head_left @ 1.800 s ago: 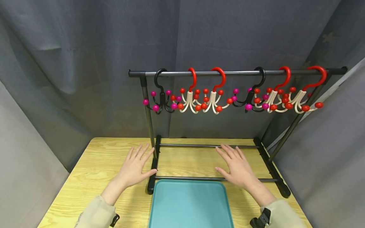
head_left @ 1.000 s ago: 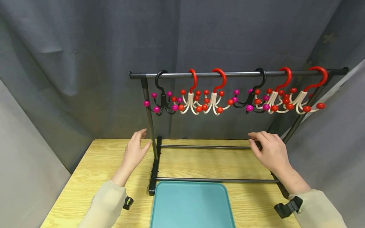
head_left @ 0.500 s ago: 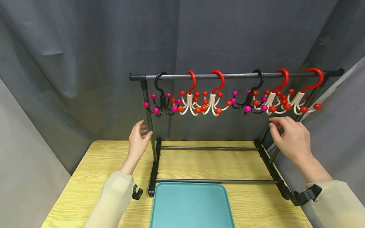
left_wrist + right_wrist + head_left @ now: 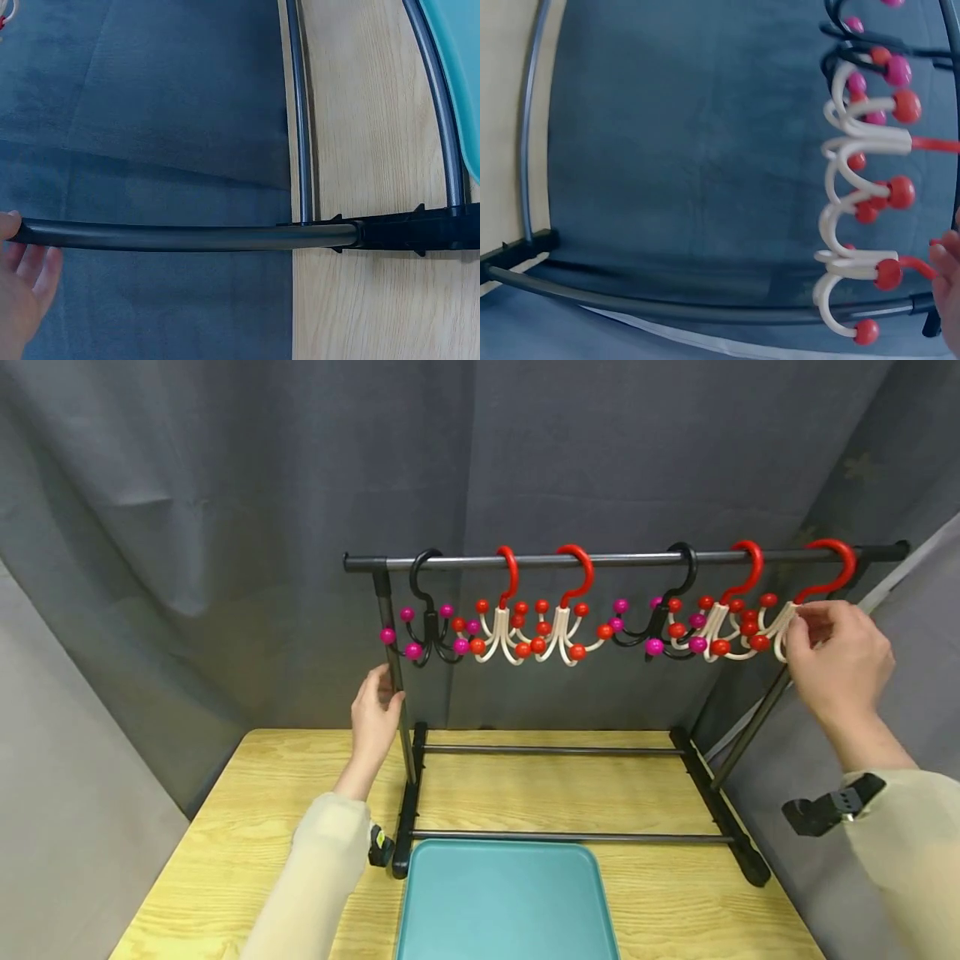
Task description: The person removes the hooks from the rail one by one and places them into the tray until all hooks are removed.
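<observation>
A black clothes rack [image 4: 615,557] stands on the wooden table, and several multi-prong hooks hang from its top bar. Two are black with magenta balls [image 4: 427,610]; the others are red and cream with red balls [image 4: 562,627]. My right hand [image 4: 798,622] is raised to the rightmost red-and-cream hook [image 4: 825,564] and pinches it just below its red stem. In the right wrist view my fingers [image 4: 949,274] touch that hook [image 4: 847,270]. My left hand [image 4: 386,689] holds the rack's left post [image 4: 397,710], which lies between thumb and fingers [image 4: 22,289] in the left wrist view.
A teal tray [image 4: 502,902] lies at the table's near edge, just in front of the rack's lower rail [image 4: 570,836]. Grey curtains close in behind and on both sides. The yellow wooden table [image 4: 262,810] has bare wood left of the rack.
Both hands have lifted off the table. The left one went up to the left post and took hold; the right one rose up and to the right, to the last hook.
</observation>
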`<action>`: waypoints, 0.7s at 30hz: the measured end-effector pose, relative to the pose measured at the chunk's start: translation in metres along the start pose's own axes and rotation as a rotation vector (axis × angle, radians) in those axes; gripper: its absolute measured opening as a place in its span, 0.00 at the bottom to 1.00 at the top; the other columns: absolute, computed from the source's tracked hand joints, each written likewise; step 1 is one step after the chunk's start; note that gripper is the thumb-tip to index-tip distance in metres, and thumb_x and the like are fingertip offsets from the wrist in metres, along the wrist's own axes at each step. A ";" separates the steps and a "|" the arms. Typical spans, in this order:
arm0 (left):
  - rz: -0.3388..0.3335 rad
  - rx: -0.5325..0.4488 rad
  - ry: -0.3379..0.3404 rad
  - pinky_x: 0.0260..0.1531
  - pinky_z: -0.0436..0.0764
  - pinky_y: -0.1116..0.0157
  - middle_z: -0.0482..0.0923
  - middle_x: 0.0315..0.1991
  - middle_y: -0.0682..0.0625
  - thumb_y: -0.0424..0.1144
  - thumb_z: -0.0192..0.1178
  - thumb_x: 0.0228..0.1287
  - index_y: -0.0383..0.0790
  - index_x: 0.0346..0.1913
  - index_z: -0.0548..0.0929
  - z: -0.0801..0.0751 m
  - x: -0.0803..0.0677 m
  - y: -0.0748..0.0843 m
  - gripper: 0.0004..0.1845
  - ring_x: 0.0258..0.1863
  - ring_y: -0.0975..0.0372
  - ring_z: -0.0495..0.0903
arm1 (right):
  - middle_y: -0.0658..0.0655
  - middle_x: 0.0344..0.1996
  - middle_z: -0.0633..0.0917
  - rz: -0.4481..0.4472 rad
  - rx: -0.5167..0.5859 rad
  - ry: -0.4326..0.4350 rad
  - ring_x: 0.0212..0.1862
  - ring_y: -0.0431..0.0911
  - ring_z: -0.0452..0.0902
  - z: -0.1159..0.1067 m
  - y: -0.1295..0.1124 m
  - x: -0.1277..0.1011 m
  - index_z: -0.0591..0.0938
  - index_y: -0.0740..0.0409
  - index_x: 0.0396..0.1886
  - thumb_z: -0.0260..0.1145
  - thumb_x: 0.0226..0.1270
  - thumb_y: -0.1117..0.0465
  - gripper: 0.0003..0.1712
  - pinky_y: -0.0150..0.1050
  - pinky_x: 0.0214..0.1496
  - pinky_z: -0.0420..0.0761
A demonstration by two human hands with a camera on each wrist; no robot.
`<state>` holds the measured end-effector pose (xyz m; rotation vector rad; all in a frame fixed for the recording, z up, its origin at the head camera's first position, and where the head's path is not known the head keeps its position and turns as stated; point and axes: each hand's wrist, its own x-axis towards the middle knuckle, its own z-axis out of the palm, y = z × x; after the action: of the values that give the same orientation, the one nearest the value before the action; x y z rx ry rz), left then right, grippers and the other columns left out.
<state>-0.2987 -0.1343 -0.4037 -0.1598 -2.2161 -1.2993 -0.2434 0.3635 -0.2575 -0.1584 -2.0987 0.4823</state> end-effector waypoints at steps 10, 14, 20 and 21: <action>0.061 0.044 0.048 0.39 0.80 0.58 0.74 0.43 0.39 0.29 0.57 0.60 0.37 0.59 0.67 0.005 0.000 -0.002 0.23 0.42 0.50 0.77 | 0.62 0.59 0.65 0.382 -0.107 -0.131 0.54 0.57 0.66 0.000 0.006 0.043 0.59 0.56 0.66 0.46 0.62 0.54 0.31 0.50 0.54 0.63; 0.061 0.052 0.052 0.39 0.80 0.57 0.74 0.44 0.40 0.29 0.56 0.60 0.38 0.59 0.67 0.007 0.000 -0.002 0.23 0.42 0.50 0.77 | 0.55 0.62 0.68 0.487 -0.090 -0.160 0.57 0.48 0.68 0.002 0.006 0.052 0.59 0.48 0.66 0.46 0.64 0.51 0.30 0.41 0.57 0.68; 0.041 0.048 0.040 0.39 0.79 0.56 0.74 0.44 0.40 0.30 0.57 0.60 0.38 0.59 0.67 0.007 0.000 -0.003 0.23 0.43 0.50 0.77 | 0.43 0.49 0.76 0.541 -0.105 -0.192 0.36 0.27 0.62 0.003 0.007 0.061 0.66 0.46 0.63 0.48 0.65 0.51 0.26 0.23 0.32 0.63; 0.041 0.046 0.042 0.39 0.79 0.55 0.74 0.44 0.40 0.30 0.56 0.60 0.38 0.59 0.67 0.007 0.000 -0.004 0.23 0.43 0.50 0.77 | 0.39 0.45 0.75 0.540 -0.100 -0.195 0.34 0.25 0.59 0.003 0.007 0.063 0.67 0.46 0.62 0.49 0.65 0.51 0.25 0.22 0.31 0.61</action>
<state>-0.3034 -0.1303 -0.4093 -0.1582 -2.1936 -1.2171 -0.2808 0.3875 -0.2124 -0.7763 -2.2637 0.7328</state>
